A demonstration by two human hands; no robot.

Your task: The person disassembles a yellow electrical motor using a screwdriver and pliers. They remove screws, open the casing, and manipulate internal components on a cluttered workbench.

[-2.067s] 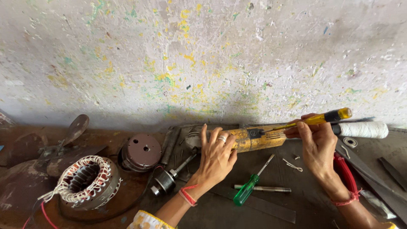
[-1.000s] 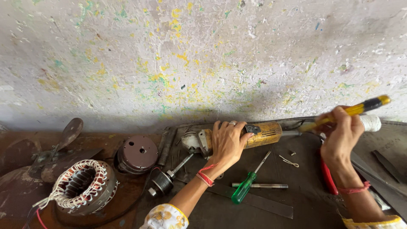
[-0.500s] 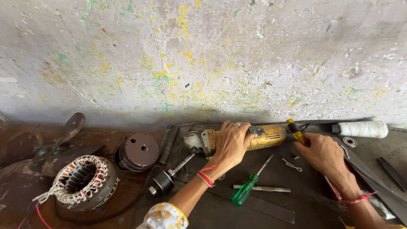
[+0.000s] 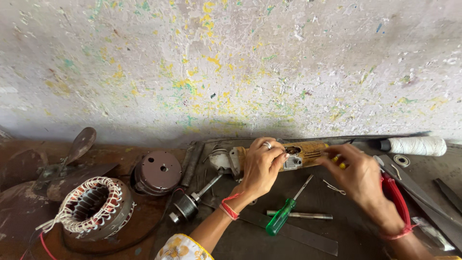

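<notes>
Since half a second ago: right hand (image 4: 358,175) moving back in from the right, now closing on the yellow grinder (image 4: 288,155) with a yellow-handled screwdriver (image 4: 338,159) at the open part of the casing. Left hand (image 4: 261,166) staying put on the grinder's front end.

Left hand: lying over the grinder body, fingers curled down onto it, pressing it to the bench; ring showing on one finger. Right hand: fingers pinched round the screwdriver handle, most of the handle hidden behind the fingers, tip not visible.

Grinder: lying flat along the far edge of the dark mat (image 4: 308,236), close to the wall (image 4: 231,62), head pointing left.

Lying near of the hands: green-handled screwdriver (image 4: 284,214), a plain metal rod (image 4: 301,215) crossing just beside it. Sitting left of those: motor shaft part (image 4: 190,202), round brown cover (image 4: 158,171), wound copper coil ring (image 4: 91,207) at far left. Resting far right by the wall: spool of white thread (image 4: 415,146). Red band showing at the right wrist.
</notes>
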